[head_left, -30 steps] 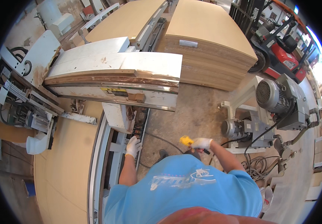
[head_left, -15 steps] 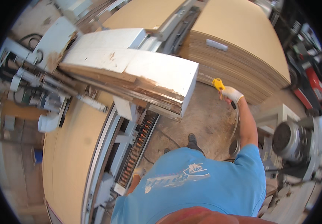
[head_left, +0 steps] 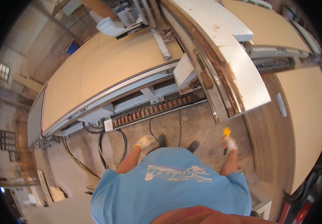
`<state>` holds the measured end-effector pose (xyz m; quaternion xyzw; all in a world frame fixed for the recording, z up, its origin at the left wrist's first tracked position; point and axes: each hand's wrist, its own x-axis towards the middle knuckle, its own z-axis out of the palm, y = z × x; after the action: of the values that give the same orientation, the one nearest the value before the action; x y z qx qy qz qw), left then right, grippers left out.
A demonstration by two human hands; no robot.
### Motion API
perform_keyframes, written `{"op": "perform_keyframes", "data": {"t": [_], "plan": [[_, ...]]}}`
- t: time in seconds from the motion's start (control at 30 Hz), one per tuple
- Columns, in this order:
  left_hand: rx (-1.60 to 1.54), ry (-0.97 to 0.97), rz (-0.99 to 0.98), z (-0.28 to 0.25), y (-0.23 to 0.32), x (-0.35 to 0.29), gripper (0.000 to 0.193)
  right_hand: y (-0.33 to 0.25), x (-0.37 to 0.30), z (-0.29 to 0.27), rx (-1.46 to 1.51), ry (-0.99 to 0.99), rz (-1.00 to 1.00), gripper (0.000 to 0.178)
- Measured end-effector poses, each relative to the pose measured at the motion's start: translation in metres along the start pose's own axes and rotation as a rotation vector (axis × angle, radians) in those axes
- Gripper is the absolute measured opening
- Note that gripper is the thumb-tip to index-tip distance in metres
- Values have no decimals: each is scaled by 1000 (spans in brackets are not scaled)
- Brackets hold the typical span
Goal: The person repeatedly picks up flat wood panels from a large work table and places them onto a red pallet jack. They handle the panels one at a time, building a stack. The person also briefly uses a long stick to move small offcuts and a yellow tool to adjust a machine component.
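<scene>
My right hand [head_left: 229,142], in a white work glove, is closed around a small yellow tool [head_left: 226,131] that looks like an air blow gun. It is held out over the floor, below the end of the white machine beam [head_left: 243,80], and is slightly blurred. My left hand [head_left: 145,142], gloved too, hangs free over the floor at my left side with its fingers loosely stretched. Beyond it runs the black cable chain [head_left: 161,107] along the machine's side. A large tan board [head_left: 105,67] lies on the machine bed.
A thick stack of tan boards [head_left: 306,123] stands at my right, close to my right hand. Black cables [head_left: 123,143] loop down to the floor [head_left: 209,125] at my left. A grey flat surface [head_left: 62,209] is at the lower left, and a blue bin [head_left: 70,47] stands beyond the machine.
My view has turned left, so the machine bed swings across in front of me. My right hand has come closer to my body, still with the blow gun. My left hand now shows more fully.
</scene>
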<state>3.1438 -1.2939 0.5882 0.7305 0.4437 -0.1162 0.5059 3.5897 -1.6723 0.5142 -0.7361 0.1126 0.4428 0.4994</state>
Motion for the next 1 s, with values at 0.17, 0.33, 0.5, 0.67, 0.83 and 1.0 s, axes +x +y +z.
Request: {"op": "perform_keyframes", "data": {"t": [0.17,0.33,0.5,0.67,0.83,1.0], "plan": [[14,3,70,-26,-90,-11,29,32,-51,124,-28,-493,-81,22],[68,8,-72,-47,-199,-15,26,-40,-69,209,-99,-211,-435,17],[-226,50,-118,-74,-292,-38,31,-61,-87,292,-76,16,-438,16],[-471,194,-242,-105,-421,-115,27,-57,-81,373,-46,3,-517,19],[-1054,327,-514,-117,-545,-184,17,-94,-57,488,-220,-8,-477,19],[-1456,566,-663,-113,-605,-220,17,-126,-46,649,-126,-64,-632,24]]}}
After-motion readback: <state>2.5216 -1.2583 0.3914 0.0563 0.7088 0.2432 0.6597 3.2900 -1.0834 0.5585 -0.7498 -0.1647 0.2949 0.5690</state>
